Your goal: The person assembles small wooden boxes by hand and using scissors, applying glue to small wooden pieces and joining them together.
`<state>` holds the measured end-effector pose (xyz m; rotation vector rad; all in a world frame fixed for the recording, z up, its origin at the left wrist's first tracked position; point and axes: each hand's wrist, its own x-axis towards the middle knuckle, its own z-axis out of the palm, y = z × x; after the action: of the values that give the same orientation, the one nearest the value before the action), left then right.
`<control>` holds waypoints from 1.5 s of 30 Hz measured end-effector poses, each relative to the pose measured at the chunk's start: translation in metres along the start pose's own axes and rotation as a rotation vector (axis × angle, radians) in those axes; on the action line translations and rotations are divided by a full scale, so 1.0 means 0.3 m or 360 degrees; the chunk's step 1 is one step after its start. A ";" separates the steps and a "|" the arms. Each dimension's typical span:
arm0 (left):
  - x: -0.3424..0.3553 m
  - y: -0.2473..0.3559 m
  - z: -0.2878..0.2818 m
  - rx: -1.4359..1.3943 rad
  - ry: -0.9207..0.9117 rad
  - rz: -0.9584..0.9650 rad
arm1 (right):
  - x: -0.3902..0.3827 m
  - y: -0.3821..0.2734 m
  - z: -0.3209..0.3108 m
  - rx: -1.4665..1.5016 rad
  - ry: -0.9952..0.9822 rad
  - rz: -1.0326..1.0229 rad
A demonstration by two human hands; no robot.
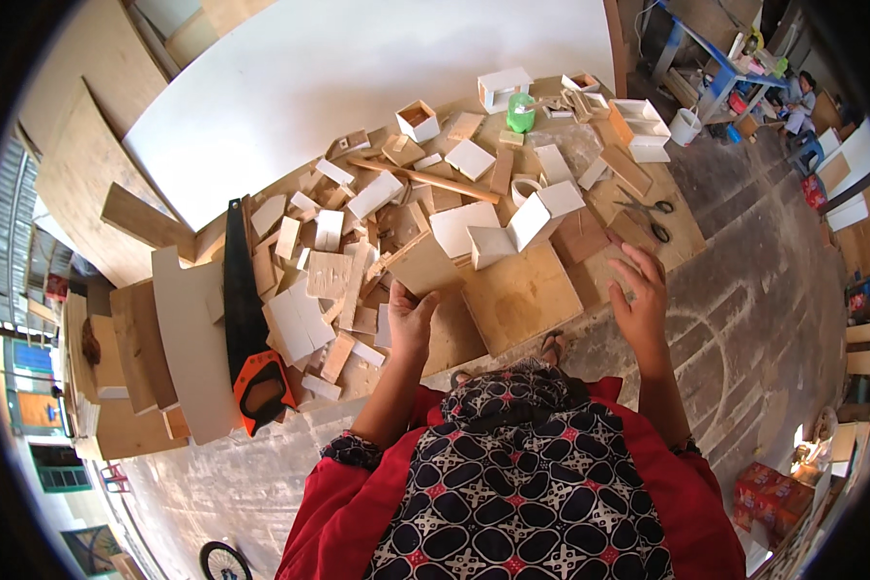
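Note:
My left hand (pixel 411 321) is closed on the lower edge of a thin brown wooden panel (pixel 420 265), thumb toward me. Just to its right, a square light-brown board (pixel 522 298) lies at the bench's front edge. White-faced panels (pixel 529 224) stand at angles behind that board, and I cannot tell whether they are joined. Over the right front of the bench, my right hand (pixel 640 292) is raised with its fingers apart, holding nothing. Scissors with black handles (pixel 650 211) lie beyond it. A roll of tape (pixel 525 188) sits behind the white panels.
Many wood offcuts (pixel 329 275) cover the bench's left half. A handsaw with an orange handle (pixel 261 387) rests at the left edge. A green plastic container (pixel 520 113) and small white boxes (pixel 640 124) stand at the back. Behind rises a large white board (pixel 377 87).

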<state>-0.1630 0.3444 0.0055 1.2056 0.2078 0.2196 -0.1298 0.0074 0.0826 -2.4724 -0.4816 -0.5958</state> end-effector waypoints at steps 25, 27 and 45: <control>-0.010 0.050 0.093 0.1465 -0.0143 0.0647 | -0.012 -0.024 0.022 0.0103 -0.0070 -0.0013; 0.006 0.051 0.094 0.1431 -0.0155 0.0585 | -0.014 -0.022 0.023 0.0104 -0.0072 -0.0016; 0.020 0.040 0.142 0.1494 -0.0081 0.0410 | -0.033 0.016 0.021 0.0069 -0.0080 0.0036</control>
<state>-0.1462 0.3119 0.0310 2.1732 0.1053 0.3305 -0.1341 0.0051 0.0708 -2.4532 -0.4806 -0.5098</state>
